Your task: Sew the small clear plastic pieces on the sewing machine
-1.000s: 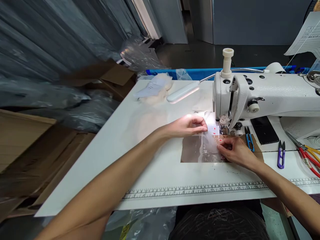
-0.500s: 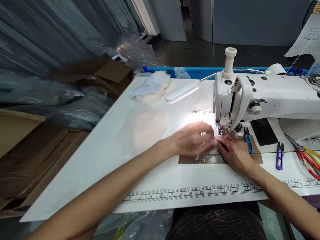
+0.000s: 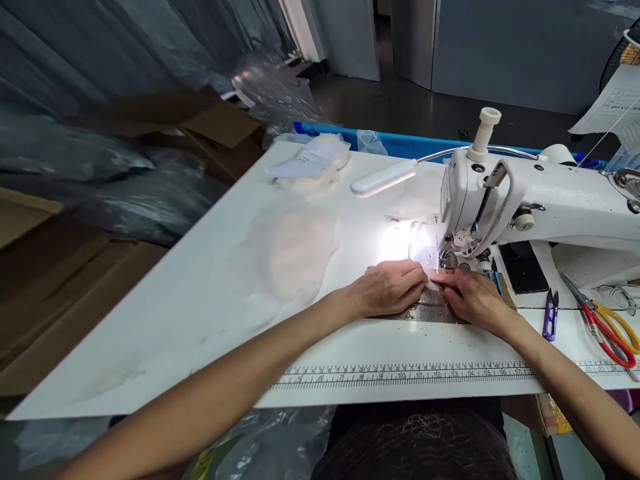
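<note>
Toward the right of the desk [image 3: 150, 347] a black phone [image 3: 523, 267] lies flat, purple thread snips [image 3: 551, 316] near it, then scissors [image 3: 594, 327] with red and yellow handles. A measuring scale [image 3: 375, 377] runs along the front edge. Over to the left, an open cardboard box [image 3: 225, 123] sits by crumpled plastic [image 3: 165, 190]; at the back, grey doors [image 3: 345, 40] leave a dark gap.

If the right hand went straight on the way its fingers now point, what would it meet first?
Probably the left hand, which lies just ahead of the right hand; whether the two touch is hard to tell.
</note>
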Demonstrator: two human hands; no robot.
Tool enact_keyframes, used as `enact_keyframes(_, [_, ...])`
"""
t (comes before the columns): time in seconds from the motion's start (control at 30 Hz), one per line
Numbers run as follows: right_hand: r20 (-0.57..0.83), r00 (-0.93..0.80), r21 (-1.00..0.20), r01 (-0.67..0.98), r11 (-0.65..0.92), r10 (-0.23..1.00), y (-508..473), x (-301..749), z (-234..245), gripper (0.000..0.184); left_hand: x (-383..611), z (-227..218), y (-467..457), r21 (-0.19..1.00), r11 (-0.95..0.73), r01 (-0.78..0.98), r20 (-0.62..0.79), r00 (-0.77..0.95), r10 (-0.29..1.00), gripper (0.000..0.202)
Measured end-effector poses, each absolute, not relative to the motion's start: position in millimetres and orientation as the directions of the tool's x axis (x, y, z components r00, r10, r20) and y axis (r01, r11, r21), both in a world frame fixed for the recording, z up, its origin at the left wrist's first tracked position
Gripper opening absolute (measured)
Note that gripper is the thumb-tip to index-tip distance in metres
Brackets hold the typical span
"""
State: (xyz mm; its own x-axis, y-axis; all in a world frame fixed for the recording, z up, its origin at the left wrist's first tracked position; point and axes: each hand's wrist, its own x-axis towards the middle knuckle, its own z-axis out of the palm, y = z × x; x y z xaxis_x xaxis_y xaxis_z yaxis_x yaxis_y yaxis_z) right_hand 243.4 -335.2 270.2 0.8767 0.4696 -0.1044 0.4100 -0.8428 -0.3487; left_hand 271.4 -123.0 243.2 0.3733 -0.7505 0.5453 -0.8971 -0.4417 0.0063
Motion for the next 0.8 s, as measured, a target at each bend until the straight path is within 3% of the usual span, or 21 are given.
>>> enact_keyframes(0.1, [-0.029,0.888,-0.439,0.4,-0.804,0.458,-341.2,245.3,262.2,0.042,269.9,242.7,-123.1,-0.027,-0.404,-0.915,0.539,0.327,-0.776,0.031])
enact_keyframes(0.2, [0.08,0.914,-0.583,0.366,-0.725,0.397,-349.4,241.5,255.6,0.036,269.1,241.3,-121.1,0.039,-0.398,-0.917,0.538,0.355,-0.765,0.03])
enact_keyframes(0.27, [0.144,0.893,-0.637,0.413,-0.651,0.427,-353.4,235.9,254.5,0.03,268.4,240.2,-120.0,0.097,-0.409,-0.908,0.53,0.395,-0.751,0.029])
enact_keyframes(0.4, [0.164,0.789,-0.51,0.581,-0.634,0.592,-353.2,224.6,255.0,0.032,266.9,238.4,-119.8,0.137,-0.425,-0.895,0.52,0.43,-0.738,0.027])
enact_keyframes(0.53, [0.156,0.771,-0.363,0.627,-0.69,0.618,-349.0,221.6,251.6,0.04,265.8,239.8,-121.4,0.076,-0.408,-0.91,0.55,0.38,-0.744,0.022])
enact_keyframes(0.7, [0.151,0.773,-0.364,0.623,-0.693,0.616,-349.5,221.8,247.7,0.039,265.2,245.6,-122.9,-0.067,-0.363,-0.929,0.569,0.263,-0.779,0.017])
enact_keyframes(0.8, [0.127,0.78,-0.455,0.595,-0.662,0.613,-353.3,225.2,251.0,0.037,265.1,246.6,-123.4,-0.091,-0.36,-0.929,0.563,0.25,-0.788,0.019])
